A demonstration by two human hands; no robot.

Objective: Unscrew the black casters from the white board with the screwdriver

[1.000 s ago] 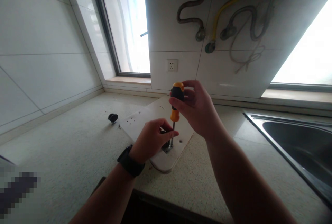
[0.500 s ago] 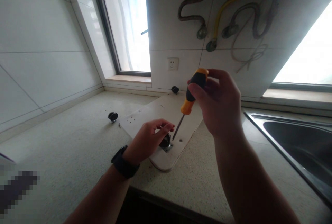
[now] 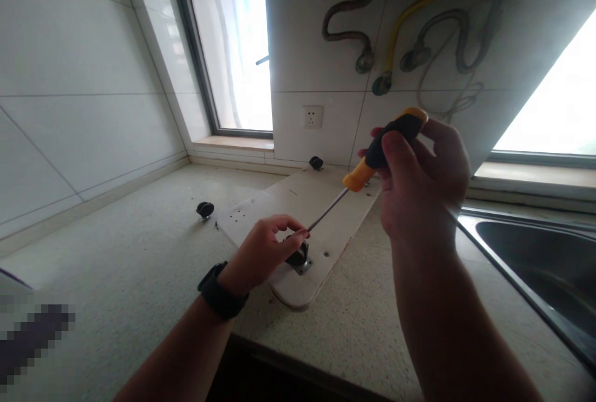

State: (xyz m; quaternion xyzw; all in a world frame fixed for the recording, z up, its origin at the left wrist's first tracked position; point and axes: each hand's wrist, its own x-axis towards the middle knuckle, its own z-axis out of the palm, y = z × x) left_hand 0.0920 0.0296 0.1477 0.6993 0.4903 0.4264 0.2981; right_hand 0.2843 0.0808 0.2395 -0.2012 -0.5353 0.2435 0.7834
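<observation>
My right hand (image 3: 426, 181) grips a screwdriver (image 3: 395, 135) by its yellow and black handle. The slanted shaft points down and left, its tip meeting the pinched fingertips of my left hand (image 3: 261, 246). Whatever lies between those fingertips is too small to make out. Under the left fingers a black caster wheel (image 3: 298, 255) stands on its metal mounting plate, at the near corner of a white board (image 3: 274, 203). The hand partly covers the caster. Holes show in the board's surface.
One loose black caster (image 3: 205, 209) lies on the speckled countertop (image 3: 139, 253) left of the board, near a small screw (image 3: 216, 225). Another caster (image 3: 316, 163) is at the board's far corner. A steel sink (image 3: 470, 219) is on the right. The counter's front edge runs below.
My right hand has moved right and up, tilting the screwdriver flatter. Its tip has left the caster's mounting plate and is now at my left fingertips. The left hand has barely moved.
</observation>
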